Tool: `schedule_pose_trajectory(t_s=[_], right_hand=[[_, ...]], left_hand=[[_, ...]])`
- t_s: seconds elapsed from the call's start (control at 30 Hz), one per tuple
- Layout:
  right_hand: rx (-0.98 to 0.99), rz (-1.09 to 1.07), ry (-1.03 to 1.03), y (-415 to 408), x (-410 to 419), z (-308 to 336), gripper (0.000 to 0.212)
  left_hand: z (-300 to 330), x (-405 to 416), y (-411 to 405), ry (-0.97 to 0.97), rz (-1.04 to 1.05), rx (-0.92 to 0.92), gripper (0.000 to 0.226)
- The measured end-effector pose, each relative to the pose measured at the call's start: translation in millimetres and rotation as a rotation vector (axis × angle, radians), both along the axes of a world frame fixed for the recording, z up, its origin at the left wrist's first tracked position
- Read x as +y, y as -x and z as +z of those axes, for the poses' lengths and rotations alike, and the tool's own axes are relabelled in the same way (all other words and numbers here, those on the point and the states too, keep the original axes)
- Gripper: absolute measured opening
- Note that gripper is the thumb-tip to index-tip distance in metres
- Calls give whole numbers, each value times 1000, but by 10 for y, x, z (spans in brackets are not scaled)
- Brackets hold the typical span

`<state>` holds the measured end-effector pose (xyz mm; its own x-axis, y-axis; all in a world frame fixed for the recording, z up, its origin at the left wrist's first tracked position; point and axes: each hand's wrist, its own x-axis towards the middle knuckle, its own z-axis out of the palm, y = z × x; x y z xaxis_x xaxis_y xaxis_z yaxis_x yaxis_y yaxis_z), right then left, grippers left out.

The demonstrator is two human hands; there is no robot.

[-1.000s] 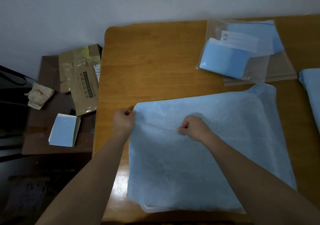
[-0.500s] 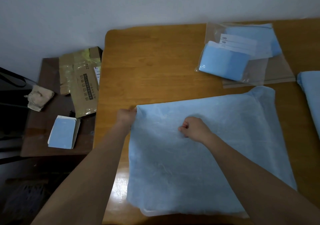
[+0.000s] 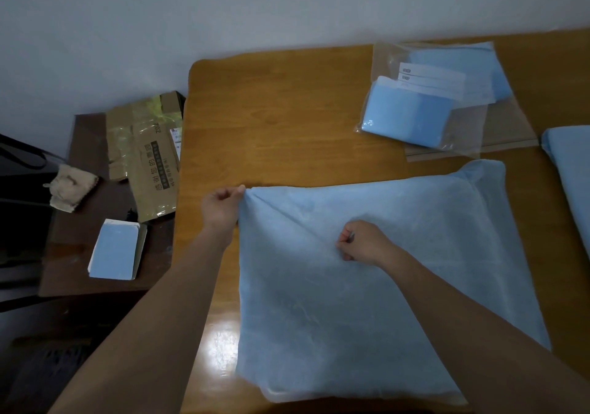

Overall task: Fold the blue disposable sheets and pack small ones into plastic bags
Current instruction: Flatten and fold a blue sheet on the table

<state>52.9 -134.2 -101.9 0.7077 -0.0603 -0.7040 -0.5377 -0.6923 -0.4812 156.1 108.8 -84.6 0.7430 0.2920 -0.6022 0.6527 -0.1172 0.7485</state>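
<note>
The person is pinching the blue disposable sheet (image 3: 367, 286), spread below the packed plastic bags (image 3: 440, 101), with left hand (image 3: 222, 207) at its corner and right hand (image 3: 364, 243) mid-sheet, seemingly starting a fold needing aligned edges.

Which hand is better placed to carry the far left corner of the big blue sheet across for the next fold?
Left hand: it already pinches that corner of the blue sheet. The right hand grips mid-sheet, probably better for anchoring.

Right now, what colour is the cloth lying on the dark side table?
Beige, a crumpled cloth on the side table; the head view shows it best.
</note>
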Motion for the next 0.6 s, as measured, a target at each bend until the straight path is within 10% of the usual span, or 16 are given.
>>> schedule_pose_trajectory(t_s=[0.4,0.6], right_hand=[[-12,-1,49,3,19,-23,9],[3,-4,25,20,6,-18,13]], left_hand=[[-13,-161,-113,97,-36,394,84],[37,-237,-150,216,-40,236,55]])
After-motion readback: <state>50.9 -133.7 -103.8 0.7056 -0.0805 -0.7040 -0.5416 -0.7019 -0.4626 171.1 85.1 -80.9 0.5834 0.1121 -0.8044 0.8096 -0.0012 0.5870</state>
